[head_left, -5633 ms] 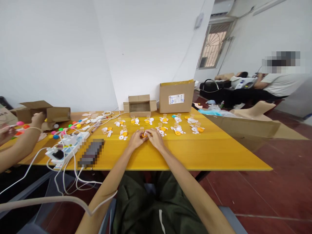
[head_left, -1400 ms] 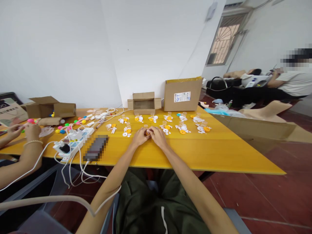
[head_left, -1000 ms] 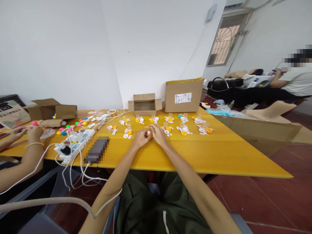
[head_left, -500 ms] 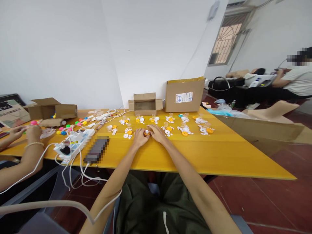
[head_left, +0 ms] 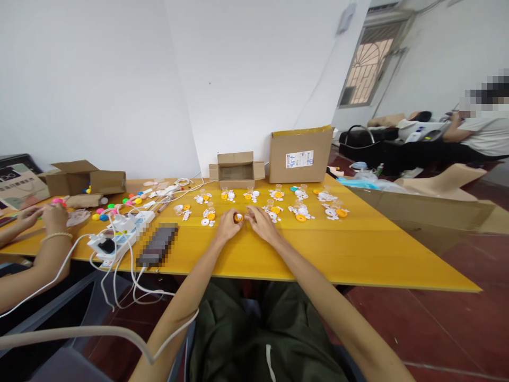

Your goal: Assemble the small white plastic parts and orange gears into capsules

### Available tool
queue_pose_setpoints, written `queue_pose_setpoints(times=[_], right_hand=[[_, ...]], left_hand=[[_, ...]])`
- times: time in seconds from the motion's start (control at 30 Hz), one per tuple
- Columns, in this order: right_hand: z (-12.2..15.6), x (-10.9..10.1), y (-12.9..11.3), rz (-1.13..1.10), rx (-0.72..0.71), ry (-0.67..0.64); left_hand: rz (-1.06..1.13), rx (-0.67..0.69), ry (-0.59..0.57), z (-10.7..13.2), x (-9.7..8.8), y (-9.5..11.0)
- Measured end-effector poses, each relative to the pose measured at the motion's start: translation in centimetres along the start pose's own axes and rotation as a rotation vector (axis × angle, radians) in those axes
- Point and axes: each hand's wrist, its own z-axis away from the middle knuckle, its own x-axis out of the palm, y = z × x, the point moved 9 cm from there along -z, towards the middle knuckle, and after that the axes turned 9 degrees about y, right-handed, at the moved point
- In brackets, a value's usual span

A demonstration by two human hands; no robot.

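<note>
My left hand (head_left: 228, 226) rests on the yellow table, its fingers closed around a small round orange-and-white plastic part (head_left: 238, 217). Just to the right, with a narrow gap between them, is my right hand (head_left: 261, 222), its fingers loosely bent and apart. I see nothing held in it, though its fingertips are small in view. Beyond my hands lie several small groups of parts. One group of white and orange pieces (head_left: 275, 210) is right by my right hand, and another with a white ring (head_left: 204, 222) lies left of my left hand.
Two cardboard boxes, one open (head_left: 236, 183) and one upright (head_left: 300, 159), stand at the wall. To the left are a phone (head_left: 158, 244), a power strip (head_left: 131, 236) with cables, and coloured balls (head_left: 104, 217). A co-worker's hands (head_left: 53, 215) are at the far left.
My right hand has drawn back to the right, away from the part in my left hand, uncovering its top. My left hand has barely moved.
</note>
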Motion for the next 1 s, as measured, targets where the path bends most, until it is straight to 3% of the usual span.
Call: queue_pose_setpoints(times=[0.27,0.47,0.77,1.0], right_hand=[[-0.2,-1.6,0.0,-0.243,0.175,0.149],[-0.1,-1.3,-0.6,-0.196,0.149,0.108],[-0.3,-1.0,1.0,-0.341,0.223,0.139],[-0.3,-0.5,1.3,-0.411,0.263,0.091]], left_hand=[[0.058,0.003,0.013,-0.1,-0.3,0.3],[0.08,0.002,0.013,-0.1,-0.4,0.4],[0.267,-0.047,0.023,-0.4,0.1,-0.6],[0.496,-0.139,-0.062,-0.4,1.3,-1.4]])
